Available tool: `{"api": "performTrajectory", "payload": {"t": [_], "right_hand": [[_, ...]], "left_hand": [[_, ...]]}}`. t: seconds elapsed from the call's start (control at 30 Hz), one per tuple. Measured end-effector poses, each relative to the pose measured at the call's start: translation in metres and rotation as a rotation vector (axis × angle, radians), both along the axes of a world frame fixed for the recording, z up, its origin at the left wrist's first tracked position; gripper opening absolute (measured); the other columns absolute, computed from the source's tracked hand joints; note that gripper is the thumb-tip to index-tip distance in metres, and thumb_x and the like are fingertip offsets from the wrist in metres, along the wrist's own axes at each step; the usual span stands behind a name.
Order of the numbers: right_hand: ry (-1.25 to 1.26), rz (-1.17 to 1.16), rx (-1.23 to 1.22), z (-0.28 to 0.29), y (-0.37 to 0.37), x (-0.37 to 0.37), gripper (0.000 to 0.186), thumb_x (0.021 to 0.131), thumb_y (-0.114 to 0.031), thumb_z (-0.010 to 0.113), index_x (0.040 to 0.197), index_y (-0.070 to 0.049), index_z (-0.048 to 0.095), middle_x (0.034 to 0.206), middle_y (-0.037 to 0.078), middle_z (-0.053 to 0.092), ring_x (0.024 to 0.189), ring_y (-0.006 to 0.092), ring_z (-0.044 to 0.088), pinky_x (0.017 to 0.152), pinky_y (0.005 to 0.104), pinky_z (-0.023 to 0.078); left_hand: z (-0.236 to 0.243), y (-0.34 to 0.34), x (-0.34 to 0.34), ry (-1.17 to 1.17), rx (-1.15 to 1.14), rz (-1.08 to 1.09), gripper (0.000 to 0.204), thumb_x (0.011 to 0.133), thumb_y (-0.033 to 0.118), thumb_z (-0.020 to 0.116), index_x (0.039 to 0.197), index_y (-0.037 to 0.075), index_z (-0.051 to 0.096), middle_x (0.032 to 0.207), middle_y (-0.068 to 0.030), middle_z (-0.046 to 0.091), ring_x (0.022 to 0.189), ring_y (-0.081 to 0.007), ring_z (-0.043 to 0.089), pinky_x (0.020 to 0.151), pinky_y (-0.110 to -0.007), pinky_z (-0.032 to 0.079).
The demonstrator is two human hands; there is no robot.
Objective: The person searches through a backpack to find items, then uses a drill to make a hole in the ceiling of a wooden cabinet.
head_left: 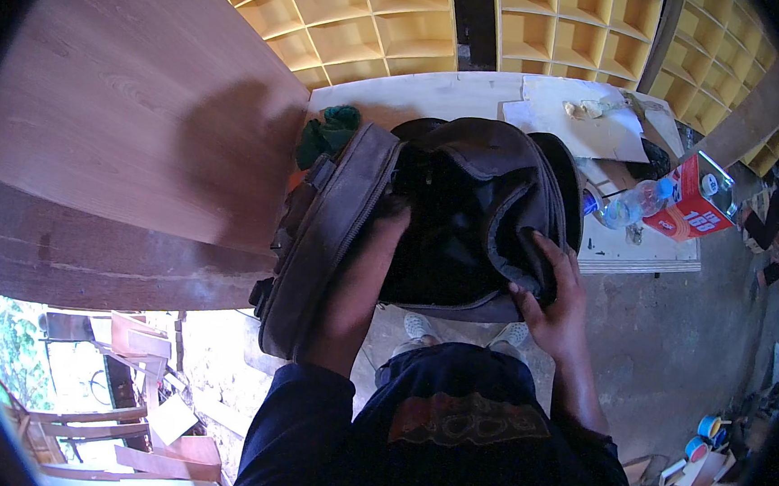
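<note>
A dark grey-brown backpack lies unzipped on the table, its mouth spread wide toward me. The black inside is too dark to make out any contents. My left hand reaches in past the left flap, and its fingers are lost in the shadow there. On the right side, my right hand pinches the rim of the opening beside an inner pocket, thumb inside and fingers around the edge.
The backpack rests on a pale table. To its right are a clear plastic bottle and a red rectangular can. A green cloth lies behind its left side. A large wooden panel stands left; yellow gridded shelving is behind.
</note>
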State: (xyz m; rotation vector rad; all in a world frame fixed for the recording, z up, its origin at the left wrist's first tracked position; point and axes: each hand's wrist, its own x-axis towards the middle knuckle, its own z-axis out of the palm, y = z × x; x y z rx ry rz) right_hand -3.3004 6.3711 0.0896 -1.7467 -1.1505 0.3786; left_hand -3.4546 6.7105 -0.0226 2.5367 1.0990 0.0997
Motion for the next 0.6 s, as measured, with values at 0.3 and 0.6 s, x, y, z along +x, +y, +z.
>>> {"api": "performTrajectory", "payload": {"t": [0.3, 0.6], "right_hand": [[-0.004, -0.007, -0.032, -0.007, -0.003, 0.001, 0.068, 0.078, -0.010, 0.078, 0.142, -0.006, 0.055, 0.135, 0.023, 0.062, 0.125, 0.0455, 0.057, 0.112, 0.0502, 0.042], [-0.011, 0.028, -0.013, -0.010, -0.001, 0.002, 0.068, 0.080, -0.012, 0.077, 0.143, -0.007, 0.054, 0.136, 0.022, 0.062, 0.131, 0.0454, 0.054, 0.122, 0.0538, 0.027]], "left_hand": [[0.034, -0.015, -0.010, 0.058, -0.344, 0.023, 0.021, 0.100, 0.005, 0.052, 0.112, -0.001, 0.068, 0.110, -0.0172, 0.069, 0.100, -0.0258, 0.070, 0.087, -0.039, 0.058], [-0.003, 0.012, -0.026, -0.379, -0.609, 0.053, 0.011, 0.098, 0.013, 0.067, 0.100, 0.002, 0.071, 0.091, -0.0041, 0.075, 0.078, -0.0130, 0.069, 0.068, -0.030, 0.053]]}}
